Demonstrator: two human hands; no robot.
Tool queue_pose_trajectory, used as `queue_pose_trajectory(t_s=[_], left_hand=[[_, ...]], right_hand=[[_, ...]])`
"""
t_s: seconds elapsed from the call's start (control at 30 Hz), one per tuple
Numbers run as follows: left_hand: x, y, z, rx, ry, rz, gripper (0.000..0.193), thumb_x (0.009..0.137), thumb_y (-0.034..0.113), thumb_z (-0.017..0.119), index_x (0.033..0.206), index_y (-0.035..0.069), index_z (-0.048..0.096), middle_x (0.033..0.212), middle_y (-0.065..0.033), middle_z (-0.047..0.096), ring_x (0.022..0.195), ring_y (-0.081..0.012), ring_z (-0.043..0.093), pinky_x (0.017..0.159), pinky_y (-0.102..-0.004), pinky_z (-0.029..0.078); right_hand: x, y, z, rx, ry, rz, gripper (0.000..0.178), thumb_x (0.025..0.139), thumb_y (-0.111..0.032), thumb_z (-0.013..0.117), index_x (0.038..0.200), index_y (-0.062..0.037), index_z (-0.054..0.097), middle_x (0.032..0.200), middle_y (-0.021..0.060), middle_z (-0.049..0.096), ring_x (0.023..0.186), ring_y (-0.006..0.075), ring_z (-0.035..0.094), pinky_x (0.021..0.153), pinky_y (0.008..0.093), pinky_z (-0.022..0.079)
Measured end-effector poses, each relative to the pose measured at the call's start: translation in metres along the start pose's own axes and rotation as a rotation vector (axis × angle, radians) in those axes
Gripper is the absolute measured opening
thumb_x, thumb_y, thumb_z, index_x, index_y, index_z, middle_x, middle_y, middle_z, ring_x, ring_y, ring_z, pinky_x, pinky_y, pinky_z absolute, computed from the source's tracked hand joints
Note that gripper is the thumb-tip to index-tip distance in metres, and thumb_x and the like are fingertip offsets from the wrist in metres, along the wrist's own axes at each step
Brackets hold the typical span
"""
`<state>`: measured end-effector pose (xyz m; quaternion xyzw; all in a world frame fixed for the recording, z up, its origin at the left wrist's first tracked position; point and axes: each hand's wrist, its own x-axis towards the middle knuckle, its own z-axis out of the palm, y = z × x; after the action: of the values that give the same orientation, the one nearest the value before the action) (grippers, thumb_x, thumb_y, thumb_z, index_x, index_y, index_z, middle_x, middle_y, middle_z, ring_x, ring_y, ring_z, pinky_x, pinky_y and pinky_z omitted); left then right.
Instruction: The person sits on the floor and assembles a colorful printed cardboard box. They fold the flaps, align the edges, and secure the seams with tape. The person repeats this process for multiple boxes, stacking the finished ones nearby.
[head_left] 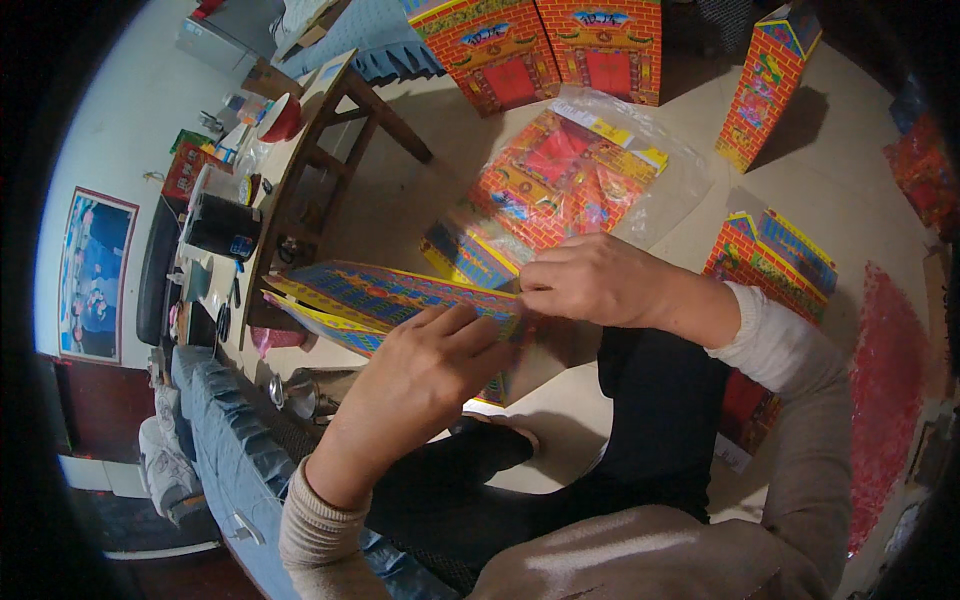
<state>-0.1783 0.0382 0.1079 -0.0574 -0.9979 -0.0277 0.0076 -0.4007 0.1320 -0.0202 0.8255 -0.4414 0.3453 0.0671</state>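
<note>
Blue-and-yellow cardboard (365,292) sits pinched in my left grip (425,365) and my right grip (592,283), near the plastic-wrapped brick-print pack (560,180)

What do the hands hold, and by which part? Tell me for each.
A folded blue-and-yellow card piece: the left hand holds its near side, the right hand pinches its right-hand end.

Patterned cardboard (375,290) — blue and red, yellow-edged

Two grips (425,370) (590,282) — one held carton (365,292), one framed picture (97,275), one wooden table (322,86).
</note>
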Motion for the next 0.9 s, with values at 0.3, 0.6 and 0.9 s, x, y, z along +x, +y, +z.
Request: queue_pose_trajectory(t_s=[0.3,0.6,0.9], left_hand=[[-0.001,-0.001,0.003,0.014,0.021,0.008,0.029,0.072,0.005,0.066,0.101,0.004,0.072,0.087,-0.0076,0.058,0.091,-0.0273,0.064,0.077,-0.0405,0.055],[0.0,-0.003,0.001,0.025,-0.032,0.017,0.029,0.073,0.007,0.067,0.102,0.005,0.072,0.088,-0.0069,0.059,0.09,-0.0266,0.063,0.078,-0.0404,0.056],[0.001,-0.002,0.0,0.027,-0.042,0.001,0.03,0.072,0.007,0.067,0.101,0.004,0.072,0.088,-0.0068,0.059,0.09,-0.0264,0.064,0.079,-0.0409,0.056]], right_hand=[[0.008,-0.003,0.005,-0.116,-0.01,0.011,0.014,0.093,-0.019,0.062,0.1,-0.0079,0.066,0.092,0.0066,0.062,0.091,0.0246,0.069,0.078,0.0398,0.057],[0.013,0.005,0.0,0.146,-0.051,0.099,0.013,0.093,-0.015,0.06,0.103,-0.0078,0.066,0.095,0.0076,0.064,0.096,0.0278,0.068,0.081,0.0414,0.057],[0.019,0.019,0.006,0.451,-0.042,0.146,0.038,0.082,-0.004,0.077,0.119,-0.0066,0.069,0.102,0.0125,0.07,0.099,0.035,0.069,0.086,0.0428,0.056]])
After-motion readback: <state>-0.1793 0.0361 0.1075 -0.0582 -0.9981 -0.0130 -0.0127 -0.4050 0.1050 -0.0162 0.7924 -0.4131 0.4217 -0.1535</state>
